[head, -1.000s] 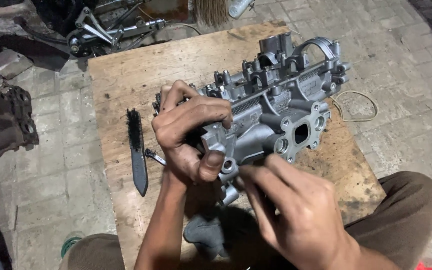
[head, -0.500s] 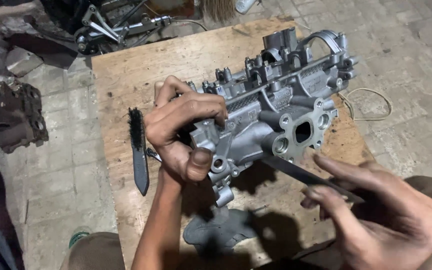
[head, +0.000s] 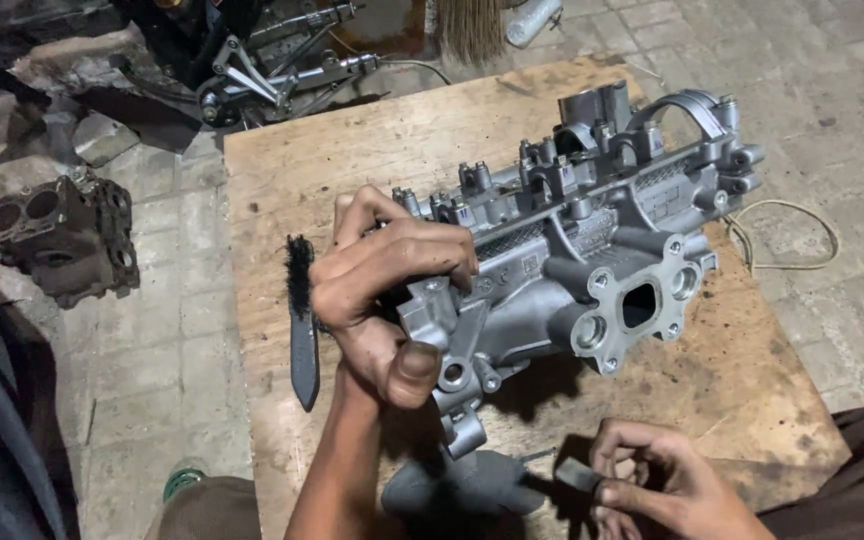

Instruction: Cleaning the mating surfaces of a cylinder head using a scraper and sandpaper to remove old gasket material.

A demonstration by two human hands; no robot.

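Observation:
A silver aluminium cylinder head (head: 592, 250) lies on a wooden board (head: 402, 140), its port face tilted toward me. My left hand (head: 382, 290) grips its near left end, fingers over the top and thumb pressed by a bolt hole. My right hand (head: 662, 480) is low at the board's front edge, apart from the head, pinching a small flat dark tool (head: 577, 473). A black bristle brush (head: 301, 320) lies on the board just left of my left hand.
A grey rag (head: 462, 485) lies at the board's front edge under the head's near end. A dark engine block (head: 57, 235) sits on the paved floor at left. Metal parts (head: 272, 70) lie beyond the board, and a cord loop (head: 792, 235) at right.
My right hand has pulled away from the head's near face, down toward the board's front edge, with the dark tool in it. My left hand has kept its grip on the head.

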